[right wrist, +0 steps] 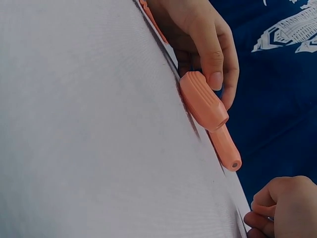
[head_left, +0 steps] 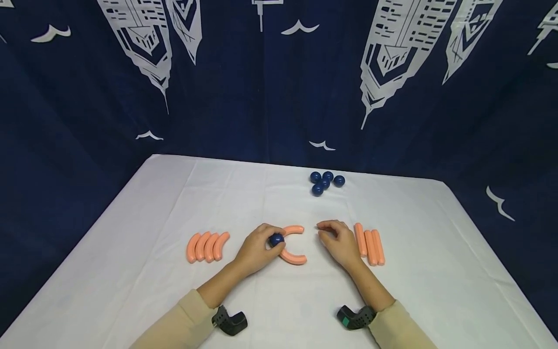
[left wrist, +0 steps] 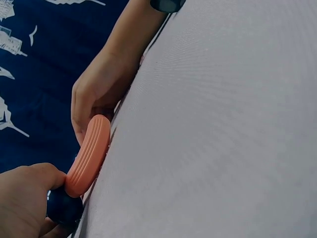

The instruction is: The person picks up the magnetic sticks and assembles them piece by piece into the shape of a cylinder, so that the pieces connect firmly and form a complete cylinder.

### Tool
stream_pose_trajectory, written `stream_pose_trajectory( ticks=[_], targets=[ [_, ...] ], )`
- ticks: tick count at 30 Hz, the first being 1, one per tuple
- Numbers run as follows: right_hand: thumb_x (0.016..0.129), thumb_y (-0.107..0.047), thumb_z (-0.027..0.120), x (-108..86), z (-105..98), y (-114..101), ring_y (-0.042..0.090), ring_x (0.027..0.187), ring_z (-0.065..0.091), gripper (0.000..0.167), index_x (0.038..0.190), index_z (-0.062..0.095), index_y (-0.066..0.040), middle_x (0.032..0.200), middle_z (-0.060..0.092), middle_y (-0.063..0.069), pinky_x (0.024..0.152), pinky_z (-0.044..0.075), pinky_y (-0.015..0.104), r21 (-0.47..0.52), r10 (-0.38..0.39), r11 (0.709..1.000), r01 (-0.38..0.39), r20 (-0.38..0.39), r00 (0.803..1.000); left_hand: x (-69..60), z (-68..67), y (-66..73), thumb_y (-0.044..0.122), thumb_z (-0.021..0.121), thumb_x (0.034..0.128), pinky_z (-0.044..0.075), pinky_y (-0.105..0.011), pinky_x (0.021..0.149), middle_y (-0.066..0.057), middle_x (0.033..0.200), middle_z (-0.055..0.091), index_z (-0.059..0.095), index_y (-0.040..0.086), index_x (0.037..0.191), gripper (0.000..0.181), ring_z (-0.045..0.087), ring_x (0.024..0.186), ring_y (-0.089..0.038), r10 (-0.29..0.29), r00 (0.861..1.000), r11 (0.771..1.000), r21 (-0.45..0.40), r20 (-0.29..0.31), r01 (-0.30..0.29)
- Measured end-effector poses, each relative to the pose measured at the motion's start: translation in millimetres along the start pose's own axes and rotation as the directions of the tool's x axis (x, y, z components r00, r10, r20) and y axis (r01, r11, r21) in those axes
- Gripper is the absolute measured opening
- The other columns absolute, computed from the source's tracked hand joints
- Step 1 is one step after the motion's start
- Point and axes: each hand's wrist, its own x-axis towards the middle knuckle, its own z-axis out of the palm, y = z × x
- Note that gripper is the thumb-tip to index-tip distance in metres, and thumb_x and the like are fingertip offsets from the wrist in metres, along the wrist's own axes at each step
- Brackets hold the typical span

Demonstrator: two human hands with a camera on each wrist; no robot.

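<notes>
My left hand pinches a dark blue ball between thumb and fingers. The ball is at the left ends of two curved orange pieces, one behind and another in front, their free ends pointing right. In the left wrist view, the near curved piece has its end against the ball; whether it is joined there is hidden. My right hand is a short way to the right, fingers loosely bent around nothing. Just beside it lie three straight orange rods.
Several curved orange pieces lie in a row at the left. Towards the back edge, several dark blue balls are grouped together. A white cloth covers the table, and a dark blue printed curtain hangs behind.
</notes>
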Motion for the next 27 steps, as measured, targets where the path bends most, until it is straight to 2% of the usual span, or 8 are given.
stream_pose_trajectory(
  ticks=[5,11,19,27],
  targets=[
    [0.086,-0.003,0.065,2.1,-2,-3,0.027,0.101,0.059,0.02,0.105,0.07,0.0,0.103,0.067,0.012,0.09,0.045,0.041,0.006,0.025,1.0,-0.025,0.006,1.0,1.2,0.6,-1.4,0.019,0.07,0.0878,0.047,-0.042,0.092,-0.002,0.109,0.062,0.069,0.013,0.11,0.023,0.06,0.106,-0.021,-0.009,1.0,1.0,-0.012,0.003,0.009],
    [0.089,-0.006,0.062,10.9,-11,-10,0.022,0.09,0.057,0.021,0.109,0.069,0.0,0.099,0.066,0.01,0.076,0.044,0.029,-0.005,0.037,0.999,-0.037,0.036,0.999,0.8,1.9,-3.0,0.019,0.07,0.0873,0.047,-0.041,0.093,-0.002,0.108,0.062,0.069,0.013,0.11,0.024,0.06,0.106,-0.02,-0.006,1.0,0.999,-0.033,-0.002,0.006],
    [0.091,-0.007,0.061,42.7,-37,-25,0.027,0.098,0.058,0.024,0.113,0.067,0.002,0.105,0.067,0.015,0.077,0.045,0.032,-0.059,0.004,0.998,-0.002,0.041,0.999,-0.6,2.1,-4.3,0.019,0.07,0.0871,0.047,-0.04,0.093,-0.001,0.108,0.062,0.069,0.014,0.11,0.023,0.06,0.105,-0.02,-0.015,1.0,0.999,-0.039,-0.006,0.015],
    [0.093,-0.008,0.057,77.3,-62,-14,0.032,0.102,0.057,0.027,0.115,0.064,0.005,0.106,0.066,0.02,0.081,0.042,0.038,-0.119,-0.005,0.993,0.006,0.008,1.0,1.2,4.1,-7.0,0.019,0.07,0.0874,0.047,-0.038,0.092,0.0,0.108,0.062,0.068,0.013,0.112,0.025,0.059,0.105,-0.017,-0.016,1.0,0.999,-0.047,0.002,0.016]
  ],
)
